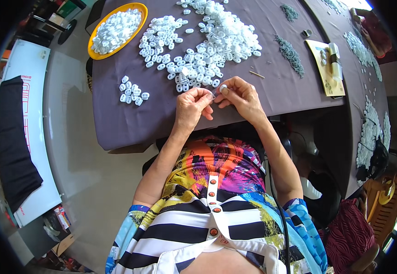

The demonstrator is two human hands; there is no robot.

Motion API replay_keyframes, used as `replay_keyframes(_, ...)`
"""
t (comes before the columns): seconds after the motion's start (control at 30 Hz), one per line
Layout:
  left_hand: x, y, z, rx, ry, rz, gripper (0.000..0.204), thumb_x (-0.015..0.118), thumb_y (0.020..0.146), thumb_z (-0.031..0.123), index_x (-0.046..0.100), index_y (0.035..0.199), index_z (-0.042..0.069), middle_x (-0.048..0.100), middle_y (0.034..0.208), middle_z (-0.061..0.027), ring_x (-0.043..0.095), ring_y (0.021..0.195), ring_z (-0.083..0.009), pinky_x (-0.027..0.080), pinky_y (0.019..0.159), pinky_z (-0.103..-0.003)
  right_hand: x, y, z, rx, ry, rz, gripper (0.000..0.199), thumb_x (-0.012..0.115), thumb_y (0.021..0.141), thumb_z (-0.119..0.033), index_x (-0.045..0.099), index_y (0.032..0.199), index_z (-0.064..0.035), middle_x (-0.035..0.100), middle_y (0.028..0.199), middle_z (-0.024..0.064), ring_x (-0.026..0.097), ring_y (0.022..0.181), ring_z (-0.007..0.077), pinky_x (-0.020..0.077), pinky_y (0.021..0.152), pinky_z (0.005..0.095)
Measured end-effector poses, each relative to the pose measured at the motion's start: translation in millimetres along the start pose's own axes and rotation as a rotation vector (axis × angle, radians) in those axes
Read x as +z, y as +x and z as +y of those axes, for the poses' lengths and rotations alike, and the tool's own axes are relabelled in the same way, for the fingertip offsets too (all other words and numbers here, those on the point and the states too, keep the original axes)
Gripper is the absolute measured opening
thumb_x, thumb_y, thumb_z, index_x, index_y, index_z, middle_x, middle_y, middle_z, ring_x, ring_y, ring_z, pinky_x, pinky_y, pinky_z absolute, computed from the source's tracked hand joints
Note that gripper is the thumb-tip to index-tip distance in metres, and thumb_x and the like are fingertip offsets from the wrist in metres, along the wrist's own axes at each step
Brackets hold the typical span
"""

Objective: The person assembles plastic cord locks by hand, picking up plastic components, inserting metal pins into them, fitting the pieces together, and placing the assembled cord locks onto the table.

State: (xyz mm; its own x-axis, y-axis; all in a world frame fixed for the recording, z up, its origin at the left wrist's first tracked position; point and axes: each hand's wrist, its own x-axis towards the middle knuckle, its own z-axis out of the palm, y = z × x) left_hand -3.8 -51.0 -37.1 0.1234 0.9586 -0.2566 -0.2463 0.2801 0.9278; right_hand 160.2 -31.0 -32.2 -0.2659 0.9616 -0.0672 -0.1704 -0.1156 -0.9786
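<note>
Both hands meet at the table's near edge, fingertips almost touching. My right hand is closed in a pinch on a small white oval plastic piece. My left hand is pinched too, with something tiny at its fingertips that I cannot make out. Just beyond the hands spreads a large heap of white oval plastic pieces, many showing two dark holes. A smaller group of white pieces lies to the left of my left hand.
A yellow oval tray full of white pieces stands at the far left. To the right are small grey parts in piles, a thin stick and a board with a white bottle-like thing. Another person sits at the far right.
</note>
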Motion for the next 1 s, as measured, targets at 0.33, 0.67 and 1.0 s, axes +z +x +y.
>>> replay_keyframes(0.33,-2,-2,-1,0.011,0.025,-0.001,0.013,0.059,0.082,0.009,0.059,0.087,-0.002,0.058,0.07,-0.0046,0.055,0.051,-0.0079,0.049,0.041,-0.022,7,-2,1,-0.012,-0.106,0.009,0.019,0.054,0.086,-0.006,0.059,0.103,0.0008,0.058,0.073,0.0023,0.057,0.065,0.0064,0.0507,0.058,0.0201)
replay_keyframes(0.67,-1,-2,-1,0.001,0.061,0.01,0.013,0.059,0.082,0.009,0.059,0.086,-0.003,0.057,0.068,-0.0042,0.055,0.051,-0.0084,0.048,0.04,-0.022,8,-4,-1,0.009,-0.11,0.022,0.017,0.057,0.084,-0.004,0.06,0.101,0.0005,0.06,0.074,0.0019,0.057,0.064,0.0063,0.0502,0.057,0.0202)
replay_keyframes(1.0,-1,-3,0,0.005,0.082,0.003,0.012,0.058,0.082,0.01,0.059,0.085,-0.002,0.056,0.067,-0.0032,0.054,0.049,-0.0074,0.047,0.04,-0.021,7,-4,2,0.007,-0.05,0.018,0.017,0.058,0.083,-0.002,0.06,0.1,0.0008,0.061,0.077,0.003,0.059,0.067,0.0078,0.0515,0.058,0.0208)
